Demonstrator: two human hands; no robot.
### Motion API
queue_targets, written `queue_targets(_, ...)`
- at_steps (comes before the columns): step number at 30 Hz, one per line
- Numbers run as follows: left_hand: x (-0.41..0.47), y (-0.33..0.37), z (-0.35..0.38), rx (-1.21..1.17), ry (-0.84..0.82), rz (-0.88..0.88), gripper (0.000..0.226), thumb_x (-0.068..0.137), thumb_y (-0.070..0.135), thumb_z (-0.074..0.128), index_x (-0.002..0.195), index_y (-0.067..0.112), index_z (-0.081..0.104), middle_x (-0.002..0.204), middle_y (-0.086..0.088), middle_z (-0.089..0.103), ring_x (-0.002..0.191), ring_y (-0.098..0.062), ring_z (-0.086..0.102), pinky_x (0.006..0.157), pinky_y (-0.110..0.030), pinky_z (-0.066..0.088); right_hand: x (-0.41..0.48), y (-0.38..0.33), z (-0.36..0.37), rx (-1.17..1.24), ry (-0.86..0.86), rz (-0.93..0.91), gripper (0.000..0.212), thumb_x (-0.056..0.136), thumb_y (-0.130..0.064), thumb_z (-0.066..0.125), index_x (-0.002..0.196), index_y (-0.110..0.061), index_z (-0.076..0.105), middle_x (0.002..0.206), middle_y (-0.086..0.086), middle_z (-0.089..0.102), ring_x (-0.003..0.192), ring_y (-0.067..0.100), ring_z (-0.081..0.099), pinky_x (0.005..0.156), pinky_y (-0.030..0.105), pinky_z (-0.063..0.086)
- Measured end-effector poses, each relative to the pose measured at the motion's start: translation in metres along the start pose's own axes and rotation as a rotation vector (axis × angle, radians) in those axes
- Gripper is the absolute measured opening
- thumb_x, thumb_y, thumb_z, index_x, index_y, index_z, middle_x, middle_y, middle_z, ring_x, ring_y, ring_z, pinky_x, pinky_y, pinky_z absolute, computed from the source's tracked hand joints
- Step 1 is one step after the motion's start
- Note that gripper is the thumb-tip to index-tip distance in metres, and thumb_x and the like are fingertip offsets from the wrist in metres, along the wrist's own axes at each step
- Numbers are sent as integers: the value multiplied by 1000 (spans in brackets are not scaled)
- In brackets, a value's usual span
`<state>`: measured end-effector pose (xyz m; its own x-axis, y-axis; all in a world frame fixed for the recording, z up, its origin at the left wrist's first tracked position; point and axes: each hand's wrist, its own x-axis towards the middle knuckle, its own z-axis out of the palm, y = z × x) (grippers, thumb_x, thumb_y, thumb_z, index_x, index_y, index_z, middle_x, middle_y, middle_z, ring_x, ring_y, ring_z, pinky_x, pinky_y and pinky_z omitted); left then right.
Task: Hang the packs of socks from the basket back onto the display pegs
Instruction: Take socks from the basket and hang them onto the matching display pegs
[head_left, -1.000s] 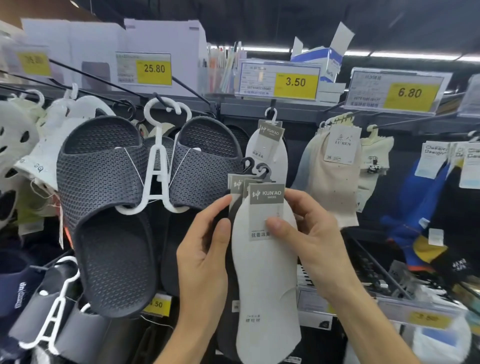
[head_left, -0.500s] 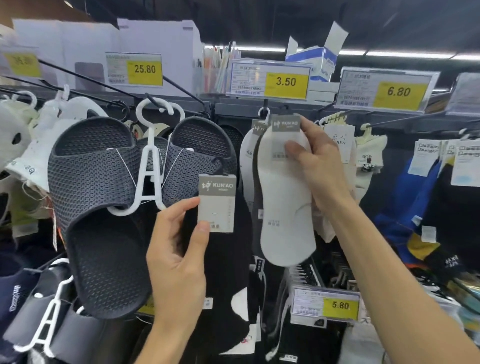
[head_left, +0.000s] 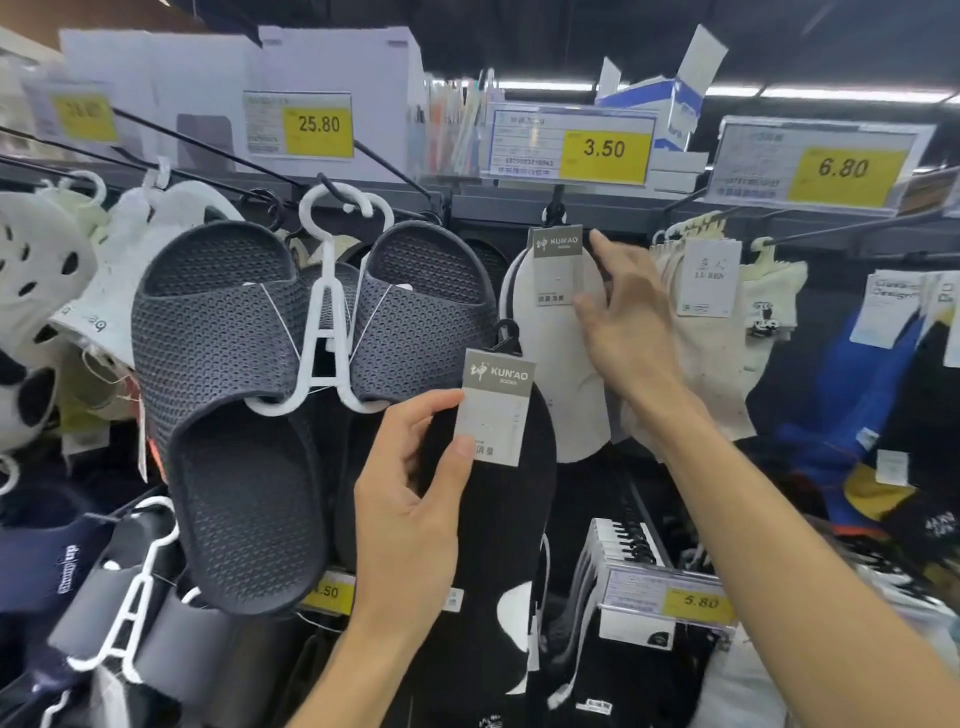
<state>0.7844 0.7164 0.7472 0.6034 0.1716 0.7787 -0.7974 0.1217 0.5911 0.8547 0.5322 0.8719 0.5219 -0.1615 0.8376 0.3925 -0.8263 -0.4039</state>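
The left hand (head_left: 410, 509) grips the black pack (head_left: 498, 530) by its grey card (head_left: 493, 410). The thumb presses the card's lower front and the fingers curl round its left edge, so the pack hangs upright in front of the dark slippers (head_left: 234, 389), its hook (head_left: 506, 335) free in the air and on no peg. The right hand (head_left: 626, 332) is relaxed and holds nothing. Its fingers are loosely spread, the forefinger points up beside the white pack (head_left: 556, 395), and the thumb lies at that pack's right edge (whether it truly touches is hard to tell). The white pack hangs from the peg (head_left: 557, 196) under the 3.50 tag (head_left: 602, 149), with a black one just showing behind it. Most of the peg is hidden by the tag. The black pack's lower end merges with dark goods below, and the yellow tag at far left is too blurred to read. The left forearm rises from the bottom edge, wrist bent slightly back. The right arm reaches up and in from the lower right, crossing in front of the cream socks (head_left: 727, 353).
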Motion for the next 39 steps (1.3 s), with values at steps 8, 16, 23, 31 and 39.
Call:
queue_targets(8,4,4,2,-50,23,20,29,97,15,59,113,40,63,113,10,72,110,-12,67,89,-19,52,-95,-34,-26,523,-408,-85,43,86,-40,68,128,-39,58,105,-17,72,100,4,68,85,26,56)
queue_targets(16,0,-12,7,139,-87,-12,42,93,19,57,123,48,52,107,17,70,97,-10,68,74,-17,52,-52,-21,-32,615,-112,83,39,92,-11,62,125,-33,58,116,-16,69,112,0,63,100,34,51)
queue_targets(23,-13,-31,7,370,-196,-52,40,92,30,53,124,53,48,114,27,61,105,-3,61,86,-30,54,4,-10,-12,432,-66,99,48,95,-20,54,141,-31,50,133,-14,62,126,4,54,110,38,43)
queue_targets(31,-18,-48,2,476,-258,-58,28,92,36,49,119,43,56,115,29,58,109,7,56,87,-30,53,5,-1,2,291,-135,9,58,97,-13,54,152,-21,35,152,-7,44,138,1,35,115,22,29)
queue_targets(39,-48,-36,35,587,-245,15,27,92,22,53,117,26,63,120,10,62,114,-10,55,101,-47,43,-50,15,-22,227,-217,65,68,91,-3,55,153,-18,31,109,3,64,94,10,67,85,27,57)
